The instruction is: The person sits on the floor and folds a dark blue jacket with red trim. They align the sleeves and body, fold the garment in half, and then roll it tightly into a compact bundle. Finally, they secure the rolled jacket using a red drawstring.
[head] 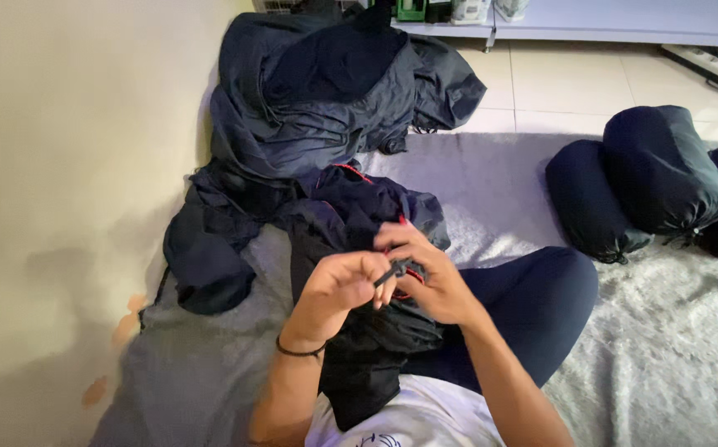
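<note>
Both hands meet over the person's lap, and each grip is pinched on the same small black cord lock (pixel 395 270): the left hand (pixel 338 290) nips one end between thumb and fingers, the right hand (pixel 429 277) curls round the other. How the cord runs through it is too small to make out. A thin black band sits on the left wrist. Under the hands lies a dark stuff sack (pixel 375 348), draped from the lap down over a white shirt whose lower part is cut off by the near edge; a red trim shows at its far side. A bent knee in dark trousers (pixel 541 298) rests to the right on a grey rug (pixel 673 348). Farther off, on the left by the wall, a heap of dark loose fabric (pixel 326 99) hides whatever lies beneath. Far right, three packed dark rolls (pixel 657 178) lie together, the rightmost cut off. Beyond them is a pale low shelf (pixel 624 21), its contents mostly out of view.
</note>
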